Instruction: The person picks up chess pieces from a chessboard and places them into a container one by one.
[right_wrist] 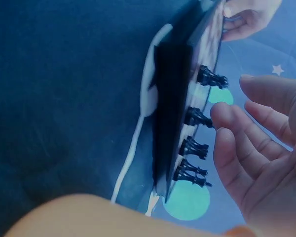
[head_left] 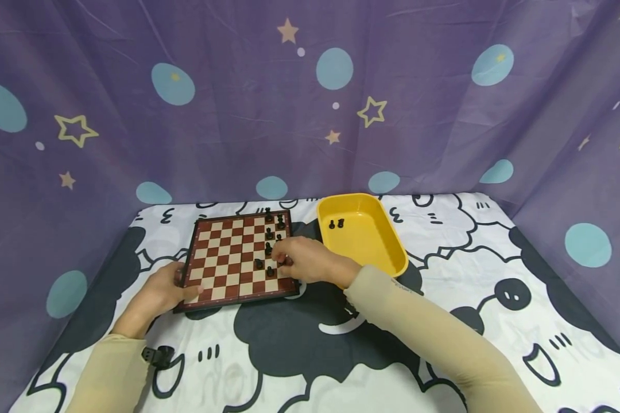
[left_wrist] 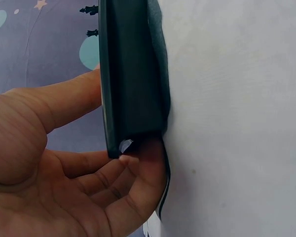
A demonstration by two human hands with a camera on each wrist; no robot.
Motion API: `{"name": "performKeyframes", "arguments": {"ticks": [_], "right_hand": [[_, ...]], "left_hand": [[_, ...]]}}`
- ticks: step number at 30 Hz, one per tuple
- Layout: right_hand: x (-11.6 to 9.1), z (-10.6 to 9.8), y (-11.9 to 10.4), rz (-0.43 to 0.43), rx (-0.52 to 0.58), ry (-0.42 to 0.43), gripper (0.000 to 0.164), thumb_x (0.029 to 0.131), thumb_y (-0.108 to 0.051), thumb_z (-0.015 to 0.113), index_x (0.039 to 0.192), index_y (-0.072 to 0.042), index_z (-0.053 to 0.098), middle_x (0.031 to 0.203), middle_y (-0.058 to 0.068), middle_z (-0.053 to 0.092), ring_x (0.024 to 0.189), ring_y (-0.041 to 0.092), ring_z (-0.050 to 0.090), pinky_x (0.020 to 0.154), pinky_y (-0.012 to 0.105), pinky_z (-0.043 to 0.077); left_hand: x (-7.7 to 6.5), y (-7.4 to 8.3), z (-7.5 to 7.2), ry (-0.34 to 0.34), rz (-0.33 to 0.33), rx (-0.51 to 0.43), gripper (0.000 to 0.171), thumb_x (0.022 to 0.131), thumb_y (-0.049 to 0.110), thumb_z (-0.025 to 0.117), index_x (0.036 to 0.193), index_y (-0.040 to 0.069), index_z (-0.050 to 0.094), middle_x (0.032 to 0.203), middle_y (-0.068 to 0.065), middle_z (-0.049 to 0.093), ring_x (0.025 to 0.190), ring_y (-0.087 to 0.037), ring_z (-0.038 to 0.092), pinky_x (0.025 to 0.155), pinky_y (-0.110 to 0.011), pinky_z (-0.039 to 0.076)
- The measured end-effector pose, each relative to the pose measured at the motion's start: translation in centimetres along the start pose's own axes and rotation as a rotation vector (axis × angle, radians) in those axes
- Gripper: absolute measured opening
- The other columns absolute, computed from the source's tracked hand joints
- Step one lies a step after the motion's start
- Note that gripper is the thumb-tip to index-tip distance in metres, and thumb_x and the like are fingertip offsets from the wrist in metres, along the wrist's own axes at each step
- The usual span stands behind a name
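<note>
The chessboard (right_wrist: pixel 173 108) shows its dark side, its face only a sliver. Along the board's near edge stand black chess pieces (right_wrist: pixel 198 117). Beside the board's face is the right grip (right_wrist: pixel 266 143), fingers loosely bent, one fingertip right at a piece's top; contact is unclear. At the board's far end is the left grip (right_wrist: pixel 249 19). Beneath the board lies a dark surface (right_wrist: pixel 64 98) with white bands.

Chessboard (head_left: pixel 212 260) left of tray (head_left: pixel 368 246), pieces (head_left: pixel 259 264) on chessboard, two pieces (head_left: pixel 332 224) in tray
</note>
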State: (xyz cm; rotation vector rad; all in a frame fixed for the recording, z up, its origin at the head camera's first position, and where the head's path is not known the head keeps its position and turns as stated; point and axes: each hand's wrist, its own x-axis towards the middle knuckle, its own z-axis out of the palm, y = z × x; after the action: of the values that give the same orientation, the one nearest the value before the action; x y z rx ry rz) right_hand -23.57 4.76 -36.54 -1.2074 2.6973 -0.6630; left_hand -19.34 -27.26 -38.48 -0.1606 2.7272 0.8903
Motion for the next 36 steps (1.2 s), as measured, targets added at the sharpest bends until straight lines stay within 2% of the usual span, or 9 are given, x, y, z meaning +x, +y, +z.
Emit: {"name": "performKeyframes", "arguments": {"ticks": [7, 21, 30, 36], "right_hand": [[0.7, 0.7, -0.1, 0.006, -0.031, -0.003, 0.028, 0.090, -0.024, 0.068, 0.117, -0.015, 0.064, 0.109, -0.004, 0.063, 0.095, 0.010, 0.059, 0.079, 0.027, 0.046], [1.7, 1.8, -0.2, 0.040, -0.026, -0.040, 0.026, 0.091, -0.023, 0.067, 0.116, -0.018, 0.063, 0.102, -0.007, 0.062, 0.086, 0.006, 0.056, 0.070, 0.025, 0.046], [2.1, 2.5, -0.3, 0.057, -0.060, -0.051, 0.024, 0.091, -0.024, 0.067, 0.114, -0.020, 0.063, 0.101, -0.007, 0.061, 0.085, 0.006, 0.056, 0.070, 0.026, 0.046], [2.0, 2.8, -0.3, 0.056, -0.071, -0.030, 0.022, 0.091, -0.023, 0.067, 0.113, -0.020, 0.064, 0.108, -0.005, 0.064, 0.084, 0.007, 0.059, 0.070, 0.027, 0.047]], "left_hand": [[0.0, 0.0, 0.0, 0.002, 0.001, -0.008, 0.077, 0.083, 0.030, 0.075, 0.134, -0.012, 0.035, 0.111, -0.028, 0.054, 0.095, -0.036, 0.055, 0.076, -0.048, 0.044], [0.2, -0.2, 0.2, 0.016, 0.017, -0.005, 0.075, 0.083, 0.027, 0.075, 0.133, -0.013, 0.036, 0.108, -0.028, 0.055, 0.092, -0.035, 0.056, 0.075, -0.047, 0.044], [0.2, -0.3, 0.1, 0.013, 0.015, -0.003, 0.077, 0.083, 0.029, 0.075, 0.135, -0.012, 0.034, 0.109, -0.028, 0.055, 0.093, -0.035, 0.056, 0.075, -0.048, 0.044], [0.1, -0.2, 0.2, 0.017, 0.019, -0.002, 0.077, 0.083, 0.028, 0.075, 0.135, -0.012, 0.034, 0.110, -0.028, 0.054, 0.093, -0.035, 0.056, 0.075, -0.048, 0.044]]}}
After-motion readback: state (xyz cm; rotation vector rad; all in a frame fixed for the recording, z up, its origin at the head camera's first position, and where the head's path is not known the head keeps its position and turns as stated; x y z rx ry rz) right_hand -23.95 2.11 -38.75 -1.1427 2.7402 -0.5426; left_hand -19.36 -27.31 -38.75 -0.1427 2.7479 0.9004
